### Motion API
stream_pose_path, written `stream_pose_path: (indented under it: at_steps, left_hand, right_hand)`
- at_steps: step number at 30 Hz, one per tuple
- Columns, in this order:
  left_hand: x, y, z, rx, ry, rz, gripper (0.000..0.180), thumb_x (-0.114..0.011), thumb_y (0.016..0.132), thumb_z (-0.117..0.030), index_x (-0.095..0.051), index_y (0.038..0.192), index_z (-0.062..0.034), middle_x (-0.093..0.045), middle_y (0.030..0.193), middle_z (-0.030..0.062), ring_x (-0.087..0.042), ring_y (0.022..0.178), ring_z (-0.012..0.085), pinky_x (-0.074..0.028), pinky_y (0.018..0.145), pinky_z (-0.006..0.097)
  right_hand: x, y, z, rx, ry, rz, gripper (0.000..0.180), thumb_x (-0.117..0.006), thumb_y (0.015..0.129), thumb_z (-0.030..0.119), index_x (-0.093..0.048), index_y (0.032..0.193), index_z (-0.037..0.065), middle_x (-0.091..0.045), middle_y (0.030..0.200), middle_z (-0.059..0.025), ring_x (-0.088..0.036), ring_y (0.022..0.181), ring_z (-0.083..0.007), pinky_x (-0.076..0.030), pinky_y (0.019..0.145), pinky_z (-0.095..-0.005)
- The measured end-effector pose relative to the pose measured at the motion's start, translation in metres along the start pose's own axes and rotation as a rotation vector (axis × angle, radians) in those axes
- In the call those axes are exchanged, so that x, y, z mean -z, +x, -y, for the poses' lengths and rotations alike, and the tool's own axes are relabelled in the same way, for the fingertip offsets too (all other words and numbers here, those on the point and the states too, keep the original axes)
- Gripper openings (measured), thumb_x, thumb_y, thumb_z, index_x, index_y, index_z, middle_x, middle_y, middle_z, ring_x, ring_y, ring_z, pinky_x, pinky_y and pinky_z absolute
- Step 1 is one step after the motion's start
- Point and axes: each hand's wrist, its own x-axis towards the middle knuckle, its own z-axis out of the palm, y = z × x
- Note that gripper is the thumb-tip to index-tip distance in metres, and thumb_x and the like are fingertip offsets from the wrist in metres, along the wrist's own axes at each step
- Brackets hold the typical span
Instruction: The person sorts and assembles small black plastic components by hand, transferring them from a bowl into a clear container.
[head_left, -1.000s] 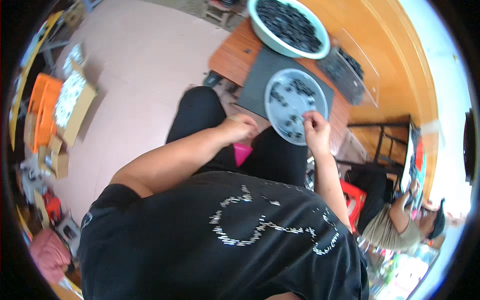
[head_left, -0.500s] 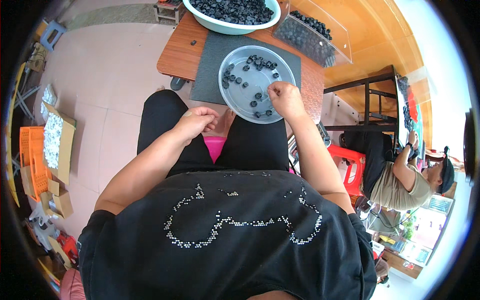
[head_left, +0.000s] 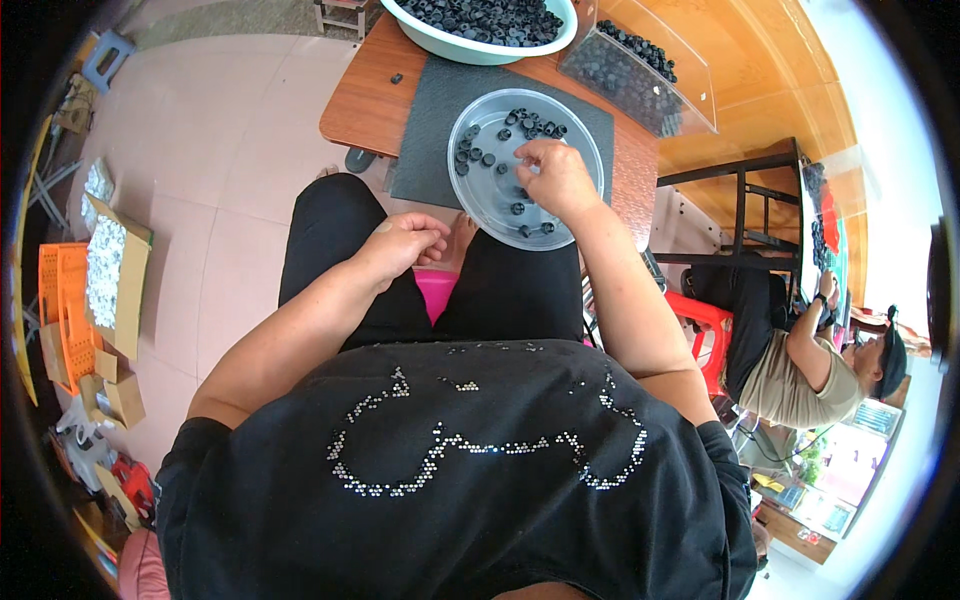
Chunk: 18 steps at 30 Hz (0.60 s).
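Observation:
My right hand (head_left: 556, 182) hangs over a round clear plastic tray (head_left: 487, 228), thumb and forefinger slightly apart, with no part visible between them. Small black round plastic caps (head_left: 533, 124) lie scattered in the tray, in loose clusters at its far side, left side and near edge. Part of the tray's middle is hidden under the hand. My left hand (head_left: 404, 243) is held above my lap, left of the tray, with its fingers curled together. Whatever it holds, if anything, is hidden inside the fingers.
The tray rests on a dark mat (head_left: 424, 150) on a brown wooden table (head_left: 362, 105). Behind it stand a pale basin (head_left: 450, 47) and a clear box (head_left: 625, 85), both full of black parts. One loose part (head_left: 396, 78) lies at far left. Another person (head_left: 815, 370) works at right.
My right hand has moved left across the tray, toward its middle, and its thumb and forefinger have parted. My left hand stays nearly where it was. The view has shifted slightly.

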Motion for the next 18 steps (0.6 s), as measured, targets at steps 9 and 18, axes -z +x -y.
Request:
stream_pose_path:
  at_steps: [9,18]
  left_hand:
    - [0.001,-0.004,0.003,-0.053,-0.02,0.054,0.016,-0.053,0.092,-0.012,-0.062,0.103,-0.0044,-0.064,0.088,0.0033,-0.059,0.077,0.011,-0.048,0.068,0.024]
    - [-0.02,-0.019,-0.007,-0.002,-0.202,0.173,0.021,-0.053,0.093,-0.018,-0.063,0.107,-0.0047,-0.064,0.089,0.0042,-0.06,0.08,0.0119,-0.049,0.073,0.025]
  right_hand:
    - [-0.015,-0.011,0.004,0.193,-0.039,-0.118,0.017,-0.071,0.069,0.011,-0.066,0.083,0.003,-0.063,0.08,-0.0145,-0.06,0.084,-0.0329,-0.05,0.075,-0.0408]
    - [-0.007,-0.067,0.051,0.195,0.227,-0.118,0.017,-0.072,0.067,0.005,-0.064,0.081,0.001,-0.063,0.077,-0.0148,-0.061,0.079,-0.0331,-0.049,0.071,-0.0391]
